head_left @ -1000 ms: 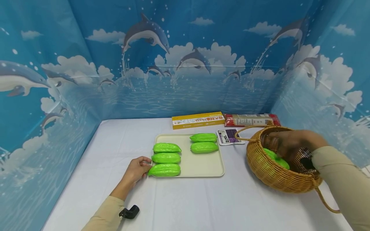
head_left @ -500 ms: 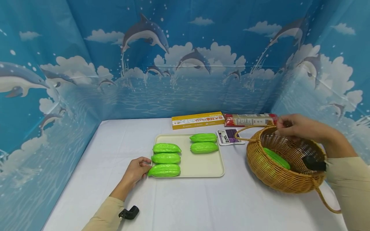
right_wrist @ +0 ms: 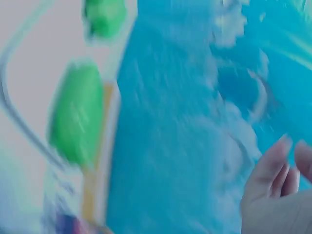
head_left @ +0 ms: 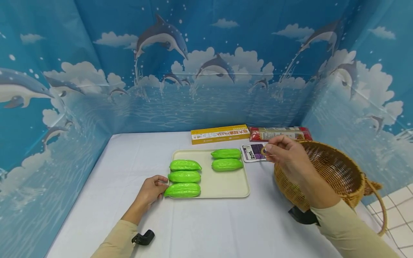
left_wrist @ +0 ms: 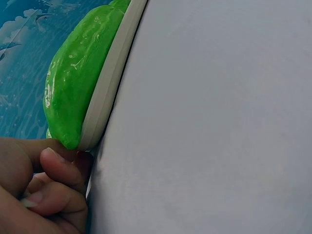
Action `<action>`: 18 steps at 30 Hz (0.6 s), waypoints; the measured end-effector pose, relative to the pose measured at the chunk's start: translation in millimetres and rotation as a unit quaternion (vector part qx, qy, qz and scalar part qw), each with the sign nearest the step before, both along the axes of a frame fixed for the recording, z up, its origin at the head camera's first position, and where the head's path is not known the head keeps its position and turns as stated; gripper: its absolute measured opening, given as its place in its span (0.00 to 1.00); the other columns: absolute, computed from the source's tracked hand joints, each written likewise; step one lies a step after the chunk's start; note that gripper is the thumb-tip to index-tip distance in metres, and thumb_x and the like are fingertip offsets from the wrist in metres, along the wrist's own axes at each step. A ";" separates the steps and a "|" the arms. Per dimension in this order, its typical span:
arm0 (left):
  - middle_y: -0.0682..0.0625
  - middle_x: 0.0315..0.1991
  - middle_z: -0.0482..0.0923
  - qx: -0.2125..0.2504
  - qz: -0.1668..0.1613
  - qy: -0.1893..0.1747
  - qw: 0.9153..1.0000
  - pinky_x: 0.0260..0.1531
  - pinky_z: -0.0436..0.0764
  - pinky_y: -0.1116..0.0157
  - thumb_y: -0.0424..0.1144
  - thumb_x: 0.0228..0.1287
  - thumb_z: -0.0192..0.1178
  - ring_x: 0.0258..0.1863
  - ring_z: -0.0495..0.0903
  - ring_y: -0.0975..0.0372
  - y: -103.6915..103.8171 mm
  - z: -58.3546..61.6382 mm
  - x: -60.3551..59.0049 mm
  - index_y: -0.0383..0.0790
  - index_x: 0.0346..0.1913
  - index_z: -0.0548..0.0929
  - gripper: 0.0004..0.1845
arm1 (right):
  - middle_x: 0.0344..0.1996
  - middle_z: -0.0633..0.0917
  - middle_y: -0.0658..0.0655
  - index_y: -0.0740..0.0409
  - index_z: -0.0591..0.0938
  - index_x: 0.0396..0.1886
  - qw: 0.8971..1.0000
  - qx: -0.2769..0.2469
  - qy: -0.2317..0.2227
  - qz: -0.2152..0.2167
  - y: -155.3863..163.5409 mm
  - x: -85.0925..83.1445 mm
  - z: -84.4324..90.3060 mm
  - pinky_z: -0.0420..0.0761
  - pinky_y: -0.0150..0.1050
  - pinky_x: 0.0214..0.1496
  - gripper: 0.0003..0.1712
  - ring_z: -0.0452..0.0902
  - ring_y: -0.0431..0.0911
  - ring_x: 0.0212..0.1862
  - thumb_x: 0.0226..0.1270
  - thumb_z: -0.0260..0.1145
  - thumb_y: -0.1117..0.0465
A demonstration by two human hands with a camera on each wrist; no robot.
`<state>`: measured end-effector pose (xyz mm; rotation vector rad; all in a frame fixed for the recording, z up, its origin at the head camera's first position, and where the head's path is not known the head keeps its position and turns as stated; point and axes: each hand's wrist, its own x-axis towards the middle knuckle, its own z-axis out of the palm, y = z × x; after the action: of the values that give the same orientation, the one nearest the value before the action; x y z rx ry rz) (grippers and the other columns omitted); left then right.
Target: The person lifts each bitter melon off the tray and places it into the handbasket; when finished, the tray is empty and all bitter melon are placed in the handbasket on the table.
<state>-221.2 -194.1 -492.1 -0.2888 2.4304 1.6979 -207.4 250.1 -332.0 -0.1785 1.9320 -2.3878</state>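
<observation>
Several bright green, bumpy bitter melons [head_left: 183,190] lie on a cream tray [head_left: 222,185], three at its left and two at its upper right. My left hand [head_left: 151,191] pinches the tray's left rim beside the front melon; its bent fingers [left_wrist: 63,168] show close up in the left wrist view. At the right, my right hand [head_left: 292,161] holds the near handle of a brown wicker basket [head_left: 285,182]; a bit of the handle peeks out at the fingertips. Hand and forearm hide part of the basket. The right wrist view is blurred, with the right hand [right_wrist: 273,192] at its edge.
Behind the tray lie a yellow pasta box [head_left: 221,134] and a red packet [head_left: 258,134]. A purple-and-white packet [head_left: 250,152] rests between tray and basket. A dolphin-print curtain [head_left: 193,100] encloses the white table; floor tiles [head_left: 400,208] show at the right.
My right hand has come out of the basket and across its far rim to the left handle. The basket has turned or tilted. Left hand and tray stay put.
</observation>
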 end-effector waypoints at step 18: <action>0.47 0.35 0.80 0.003 0.001 -0.010 1.000 0.17 0.70 0.70 0.31 0.67 0.64 0.20 0.72 0.63 -1.4 -0.3 3.0 0.36 0.52 0.83 0.12 | 0.72 0.67 0.62 0.62 0.66 0.73 0.976 0.135 -0.157 -0.071 -54.8 -60.0 -111.6 0.70 0.49 0.63 0.34 0.70 0.45 0.53 0.71 0.65 0.66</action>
<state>-218.1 -195.5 -492.4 -0.3067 2.4114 1.6959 -267.3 195.3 -443.6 0.3408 2.1395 -2.0405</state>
